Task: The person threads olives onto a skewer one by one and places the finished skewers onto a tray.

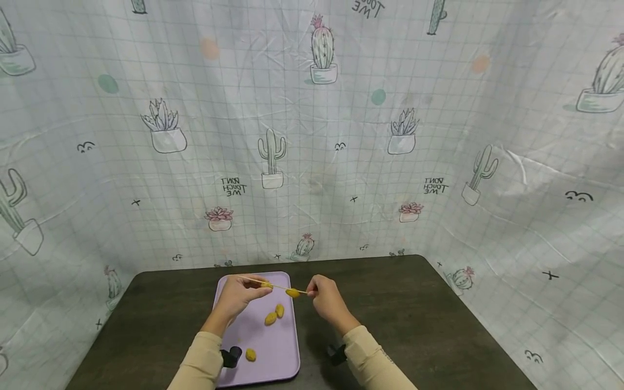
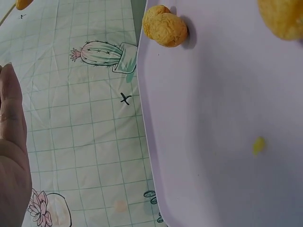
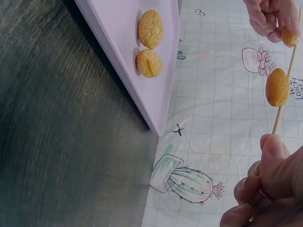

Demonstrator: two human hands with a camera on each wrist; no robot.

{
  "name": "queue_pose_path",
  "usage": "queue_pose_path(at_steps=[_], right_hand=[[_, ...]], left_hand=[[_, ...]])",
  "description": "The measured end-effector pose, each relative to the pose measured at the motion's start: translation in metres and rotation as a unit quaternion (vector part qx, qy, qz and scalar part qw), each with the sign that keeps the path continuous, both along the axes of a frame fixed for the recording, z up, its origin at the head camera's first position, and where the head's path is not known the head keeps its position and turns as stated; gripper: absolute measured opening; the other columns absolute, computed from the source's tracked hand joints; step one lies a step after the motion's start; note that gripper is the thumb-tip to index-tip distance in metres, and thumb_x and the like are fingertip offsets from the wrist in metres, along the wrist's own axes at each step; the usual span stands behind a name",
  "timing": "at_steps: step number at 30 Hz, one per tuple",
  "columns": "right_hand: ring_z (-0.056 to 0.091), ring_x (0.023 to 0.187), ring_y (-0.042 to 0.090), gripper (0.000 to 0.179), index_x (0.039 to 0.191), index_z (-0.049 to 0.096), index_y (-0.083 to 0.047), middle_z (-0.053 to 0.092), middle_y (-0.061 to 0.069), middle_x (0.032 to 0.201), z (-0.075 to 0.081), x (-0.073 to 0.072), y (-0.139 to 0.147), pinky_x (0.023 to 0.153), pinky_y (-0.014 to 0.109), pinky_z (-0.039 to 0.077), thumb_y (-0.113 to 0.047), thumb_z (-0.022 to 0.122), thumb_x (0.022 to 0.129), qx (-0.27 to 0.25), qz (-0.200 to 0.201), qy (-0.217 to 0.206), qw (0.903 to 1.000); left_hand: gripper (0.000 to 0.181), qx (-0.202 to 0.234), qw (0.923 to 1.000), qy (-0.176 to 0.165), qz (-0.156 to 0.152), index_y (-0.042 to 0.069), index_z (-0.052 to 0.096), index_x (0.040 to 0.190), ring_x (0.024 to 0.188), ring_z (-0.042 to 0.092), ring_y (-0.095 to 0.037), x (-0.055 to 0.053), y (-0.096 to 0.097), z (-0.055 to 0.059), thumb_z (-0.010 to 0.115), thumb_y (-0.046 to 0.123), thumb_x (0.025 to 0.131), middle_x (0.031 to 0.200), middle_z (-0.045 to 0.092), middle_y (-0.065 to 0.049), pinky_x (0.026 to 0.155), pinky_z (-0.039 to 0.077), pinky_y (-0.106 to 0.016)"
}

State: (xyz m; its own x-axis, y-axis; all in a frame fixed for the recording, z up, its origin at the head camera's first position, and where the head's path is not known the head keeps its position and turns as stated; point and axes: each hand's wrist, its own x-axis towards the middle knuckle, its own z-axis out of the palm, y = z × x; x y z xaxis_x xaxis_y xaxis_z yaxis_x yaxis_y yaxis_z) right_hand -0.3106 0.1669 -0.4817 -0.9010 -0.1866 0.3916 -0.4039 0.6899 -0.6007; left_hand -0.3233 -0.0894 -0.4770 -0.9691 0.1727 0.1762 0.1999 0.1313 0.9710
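In the head view a thin wooden skewer [image 1: 279, 286] is held level between both hands, over the right part of a lilac tray [image 1: 273, 368]. My right hand [image 1: 327, 299] pinches one end of it between thumb and fingers. Close to those fingers a golden-yellow oval puff [image 3: 278, 87] is threaded on the stick. Fingers and thumb of my left hand [image 1: 236, 297] pinch another yellow puff [image 3: 289, 37] farther along the skewer. Only the edge of the left hand shows in the left wrist view.
Loose yellow puffs [image 1: 270, 318] lie on the tray, one puff [image 1: 251, 355] nearer the front. A yellow crumb [image 2: 259, 145] sits on the tray floor. The dark wooden table [image 1: 390, 314] extends right of the tray. Behind hangs a cactus-print cloth [image 1: 312, 162].
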Motion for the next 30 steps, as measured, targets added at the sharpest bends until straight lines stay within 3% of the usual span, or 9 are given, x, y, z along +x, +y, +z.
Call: queue_pose_path(at_steps=[18, 30], right_hand=[[0.050, 0.068, 0.010, 0.030, 0.077, 0.060, -0.008, 0.057, -0.001, 0.075, 0.003, 0.001, -0.013, 0.060, 0.026, 0.047, 0.022, 0.065, 0.080, -0.001, 0.008, 0.009, 0.9999], [0.050, 0.067, 0.009, 0.030, 0.076, 0.060, -0.009, 0.056, -0.002, 0.074, 0.003, 0.000, -0.019, 0.060, 0.025, 0.046, 0.021, 0.065, 0.079, -0.010, 0.015, 0.014, 0.9997]], left_hand=[[0.021, -0.006, 0.9999, 0.015, 0.000, 0.006, 0.080, 0.095, 0.083, 0.064, -0.019, -0.003, 0.004, -0.003, 0.089, 0.016, 0.079, 0.086, 0.074, -0.004, 0.069, 0.052, -0.028], [0.025, 0.006, 1.0000, 0.003, 0.000, 0.002, 0.079, 0.098, 0.084, 0.066, -0.018, -0.004, 0.008, -0.006, 0.089, 0.016, 0.079, 0.087, 0.075, -0.005, 0.071, 0.052, -0.030]])
